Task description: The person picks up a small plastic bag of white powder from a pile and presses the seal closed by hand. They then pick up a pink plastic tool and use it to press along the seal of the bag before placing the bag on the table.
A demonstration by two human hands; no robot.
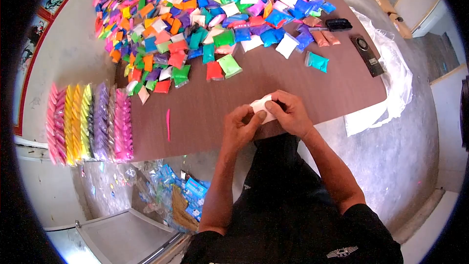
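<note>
Both hands meet over the front edge of the brown table [210, 137], holding one small white piece [262, 107] between them. My left hand [242, 124] pinches its left side between thumb and fingers. On the right side, my right hand [289, 112] grips the same piece with its thumb on top. Fingers cover part of the white piece. A thin pink stick [168, 124] lies on the table to the left of my hands.
Colourful small packets [195, 24] are heaped across the far side. Rows of coloured bundles [88, 122] line the left edge. A black device [367, 56], a black packet [338, 24] and a teal packet [316, 62] lie at the right. White plastic [386, 78] hangs beyond the right edge.
</note>
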